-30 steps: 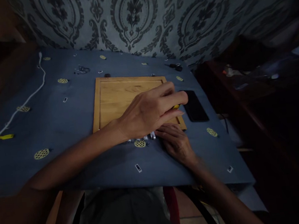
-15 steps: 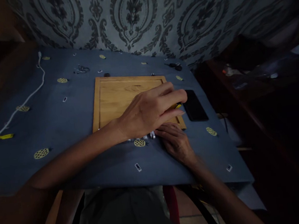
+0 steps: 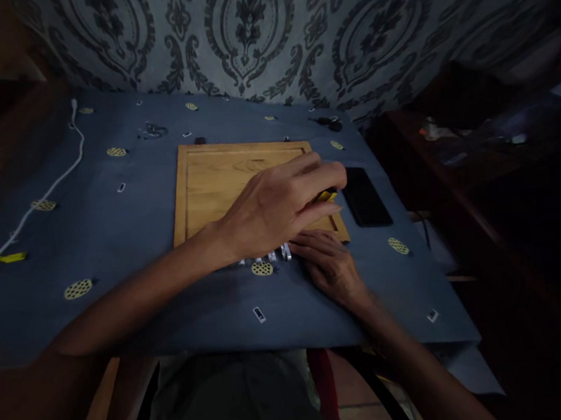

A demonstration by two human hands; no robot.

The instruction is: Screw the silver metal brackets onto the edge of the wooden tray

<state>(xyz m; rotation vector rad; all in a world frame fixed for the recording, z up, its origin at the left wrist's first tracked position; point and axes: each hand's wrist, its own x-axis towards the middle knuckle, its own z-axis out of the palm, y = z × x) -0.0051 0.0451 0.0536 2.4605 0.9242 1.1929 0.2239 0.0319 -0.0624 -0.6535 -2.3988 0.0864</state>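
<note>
My left hand [image 3: 280,206] reaches across the wooden board [image 3: 217,183], its fingers closed round a small yellow and black thing [image 3: 328,195] at the board's right edge. My right hand [image 3: 329,265] lies just under it on the blue cloth [image 3: 112,228], fingers curled at a row of small silver pieces [image 3: 270,258] by the board's near edge. What the right fingers hold is hidden by the left hand. A black phone [image 3: 365,196] lies flat just right of the board.
A white cable [image 3: 52,184] runs along the cloth's left side, with a yellow tag [image 3: 9,257] near it. Small dark items [image 3: 329,123] sit at the back by the patterned wall. A dark side table [image 3: 459,151] stands to the right.
My left hand's fingertips have drawn back slightly to the left from the phone. Otherwise both hands stay where they were.
</note>
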